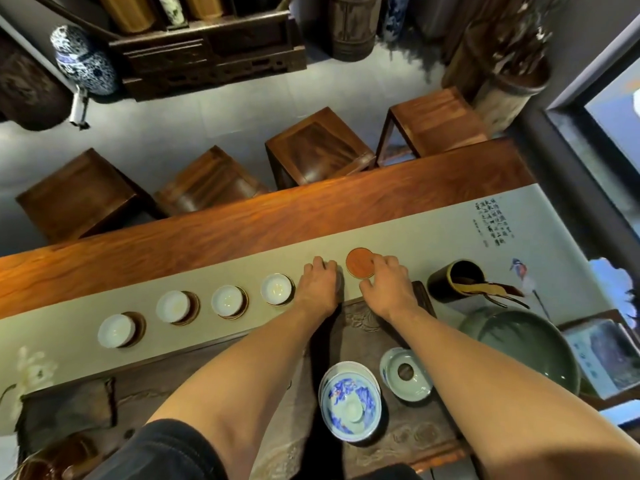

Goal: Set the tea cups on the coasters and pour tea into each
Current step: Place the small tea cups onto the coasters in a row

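Several small white tea cups stand in a row on dark round coasters along the pale table runner [242, 261]; the rightmost visible cup [277, 289] is just left of my left hand. My left hand [320, 282] is curled down over something on the runner, which its fingers hide. My right hand [386, 282] rests its fingertips on the near right edge of a bare red-brown coaster [358, 262]. A blue-and-white lidded gaiwan [351, 405] stands on the carved dark tea tray [367, 327] close to me, between my forearms.
A pale celadon strainer dish [407, 374] sits right of the gaiwan. A large green bowl [526, 344] and a dark tool holder [453, 280] stand at the right. Wooden stools [317, 147] line the table's far side. A dark cloth [65, 410] lies at the near left.
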